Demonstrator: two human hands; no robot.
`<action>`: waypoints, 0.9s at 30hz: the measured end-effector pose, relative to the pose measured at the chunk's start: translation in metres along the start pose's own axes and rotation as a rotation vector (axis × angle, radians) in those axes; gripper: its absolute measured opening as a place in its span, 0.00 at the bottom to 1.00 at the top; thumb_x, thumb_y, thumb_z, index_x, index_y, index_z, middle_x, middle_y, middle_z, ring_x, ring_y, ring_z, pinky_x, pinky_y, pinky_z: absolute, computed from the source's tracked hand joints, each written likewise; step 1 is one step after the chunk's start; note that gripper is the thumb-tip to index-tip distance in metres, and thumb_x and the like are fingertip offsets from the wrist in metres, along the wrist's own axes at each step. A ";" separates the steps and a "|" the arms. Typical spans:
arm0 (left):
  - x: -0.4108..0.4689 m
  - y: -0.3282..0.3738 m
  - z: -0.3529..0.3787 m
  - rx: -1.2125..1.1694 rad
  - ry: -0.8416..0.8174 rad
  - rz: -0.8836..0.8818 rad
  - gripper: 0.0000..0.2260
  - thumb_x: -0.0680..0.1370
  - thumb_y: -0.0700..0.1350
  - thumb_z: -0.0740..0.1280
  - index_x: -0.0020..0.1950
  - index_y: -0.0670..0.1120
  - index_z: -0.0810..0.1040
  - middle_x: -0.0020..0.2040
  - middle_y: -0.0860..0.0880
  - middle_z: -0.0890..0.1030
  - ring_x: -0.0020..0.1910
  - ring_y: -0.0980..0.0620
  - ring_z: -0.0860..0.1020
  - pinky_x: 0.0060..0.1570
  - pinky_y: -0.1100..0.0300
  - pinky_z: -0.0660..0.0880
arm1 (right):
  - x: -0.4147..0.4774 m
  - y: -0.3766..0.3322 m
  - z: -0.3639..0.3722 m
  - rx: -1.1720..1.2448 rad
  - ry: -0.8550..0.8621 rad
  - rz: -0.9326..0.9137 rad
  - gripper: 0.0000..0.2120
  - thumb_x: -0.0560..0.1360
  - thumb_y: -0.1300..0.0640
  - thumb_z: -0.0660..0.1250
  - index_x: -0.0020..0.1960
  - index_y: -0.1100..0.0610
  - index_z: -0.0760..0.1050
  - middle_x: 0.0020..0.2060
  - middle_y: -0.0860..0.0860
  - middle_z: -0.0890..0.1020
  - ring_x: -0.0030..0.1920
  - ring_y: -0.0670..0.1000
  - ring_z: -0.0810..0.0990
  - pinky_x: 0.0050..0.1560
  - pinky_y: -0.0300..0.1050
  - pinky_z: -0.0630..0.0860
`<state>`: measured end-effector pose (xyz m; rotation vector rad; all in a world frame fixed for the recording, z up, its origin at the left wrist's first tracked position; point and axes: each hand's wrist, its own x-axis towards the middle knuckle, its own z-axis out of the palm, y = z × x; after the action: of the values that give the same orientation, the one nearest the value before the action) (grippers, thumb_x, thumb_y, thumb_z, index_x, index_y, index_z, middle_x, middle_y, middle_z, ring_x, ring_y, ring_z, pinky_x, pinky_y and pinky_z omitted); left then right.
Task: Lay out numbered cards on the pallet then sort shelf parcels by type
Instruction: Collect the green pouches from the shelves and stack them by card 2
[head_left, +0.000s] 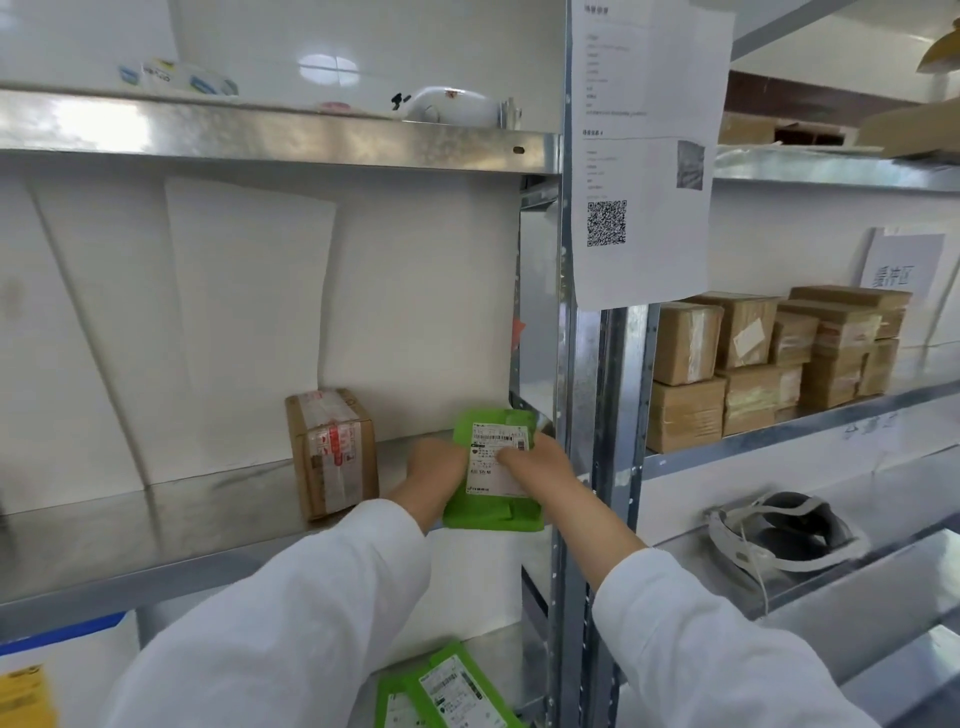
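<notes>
Sorting is the step in hand. Both hands are together on one flat green plastic mailer parcel (485, 512) with a white shipping label, held label-up at the right end of the grey metal shelf (156, 535). The left hand (435, 467) grips its left edge and the right hand (543, 467) its right edge, partly over the label. A taped brown cardboard box (332, 452) stands at nine o'clock from it, apart. More green mailers (447, 691) lie at six o'clock, a shelf below, and stacked brown boxes (769, 364) sit at two o'clock on the neighbouring rack. Next, probably, the parcel joins its own kind below, which means drawing it clear of the shelf lip first.
</notes>
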<state>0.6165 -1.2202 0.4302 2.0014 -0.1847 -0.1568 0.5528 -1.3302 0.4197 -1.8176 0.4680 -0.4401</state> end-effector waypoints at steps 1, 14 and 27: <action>-0.002 -0.001 0.002 -0.026 0.013 0.009 0.06 0.75 0.39 0.64 0.39 0.41 0.79 0.40 0.45 0.81 0.40 0.46 0.80 0.35 0.60 0.72 | -0.003 0.001 -0.001 0.054 0.001 0.006 0.13 0.76 0.63 0.62 0.59 0.55 0.76 0.55 0.52 0.82 0.54 0.52 0.80 0.53 0.44 0.76; -0.058 -0.002 -0.025 -0.496 0.182 0.223 0.06 0.77 0.41 0.69 0.51 0.45 0.84 0.40 0.51 0.84 0.41 0.52 0.82 0.50 0.56 0.80 | -0.052 -0.012 -0.016 0.410 -0.087 -0.160 0.27 0.76 0.71 0.59 0.66 0.45 0.74 0.55 0.47 0.83 0.52 0.48 0.82 0.48 0.43 0.80; -0.160 -0.015 -0.132 -0.757 0.278 0.433 0.03 0.73 0.43 0.75 0.44 0.50 0.84 0.35 0.56 0.84 0.35 0.61 0.82 0.37 0.67 0.79 | -0.163 -0.074 0.037 0.487 -0.102 -0.414 0.27 0.80 0.68 0.58 0.74 0.45 0.65 0.66 0.43 0.76 0.61 0.44 0.78 0.61 0.45 0.77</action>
<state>0.4865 -1.0651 0.4764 1.1773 -0.3194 0.2923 0.4410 -1.1951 0.4697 -1.4445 -0.0934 -0.6749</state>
